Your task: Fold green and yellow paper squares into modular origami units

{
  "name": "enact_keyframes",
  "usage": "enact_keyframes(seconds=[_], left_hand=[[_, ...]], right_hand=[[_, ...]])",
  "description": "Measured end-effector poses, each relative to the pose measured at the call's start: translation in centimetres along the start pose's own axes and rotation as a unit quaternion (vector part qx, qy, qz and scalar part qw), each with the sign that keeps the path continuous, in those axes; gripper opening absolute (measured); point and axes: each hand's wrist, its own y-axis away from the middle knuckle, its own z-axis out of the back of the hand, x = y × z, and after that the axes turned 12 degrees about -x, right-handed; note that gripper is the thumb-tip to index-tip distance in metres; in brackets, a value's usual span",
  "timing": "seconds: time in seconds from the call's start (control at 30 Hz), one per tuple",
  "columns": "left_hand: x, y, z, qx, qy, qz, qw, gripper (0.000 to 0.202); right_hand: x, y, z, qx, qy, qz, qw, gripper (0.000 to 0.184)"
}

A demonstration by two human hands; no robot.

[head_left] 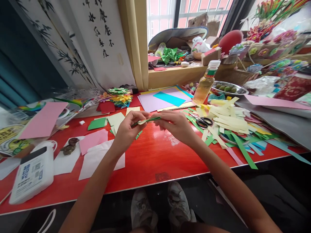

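Above the middle of the red table, my left hand (133, 124) and my right hand (173, 123) meet around a thin green and cream folded paper strip (147, 121). Each hand pinches one end of it between thumb and fingers. Its exact folds are too small to make out. Beneath my left hand lie cream paper pieces (116, 120) and a green paper piece (97, 123). To the right of my right hand, black-handled scissors (204, 122) rest beside a heap of cut paper strips (230, 118) in cream, green, yellow and blue.
A bottle of amber liquid (205, 84) stands behind the strips, near a metal bowl of green fruit (228, 88). Lilac paper sheets (150, 102) lie at the back. On the left are a white device (32, 174), pink paper (93, 140) and a folded-paper model (120, 97).
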Motion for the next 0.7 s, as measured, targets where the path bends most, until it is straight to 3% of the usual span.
enact_keyframes(seconds=[0.2, 0.27, 0.33, 0.5, 0.7], left_hand=[[-3.4, 5.7, -1.6, -0.104, 0.048, -0.061, 0.992, 0.009], [-3.4, 7.0, -2.1, -0.061, 0.075, -0.033, 0.995, 0.012], [-2.9, 7.6, -2.4, -0.036, 0.088, 0.02, 0.995, 0.011], [-1.2, 8.1, -2.8, -0.053, 0.118, 0.084, 0.988, 0.014], [-0.6, 8.6, -2.7, -0.082, 0.117, -0.01, 0.99, 0.017]], right_hand=[[5.6, 5.3, 1.0, -0.094, -0.097, -0.06, 0.989, 0.025], [6.4, 6.4, 0.9, -0.107, -0.106, -0.074, 0.986, 0.022], [6.6, 7.1, 0.6, -0.111, -0.093, -0.087, 0.986, 0.019], [5.7, 7.7, 0.2, -0.131, -0.062, -0.159, 0.977, 0.013], [6.0, 7.9, 0.3, -0.102, -0.07, -0.128, 0.984, 0.026]])
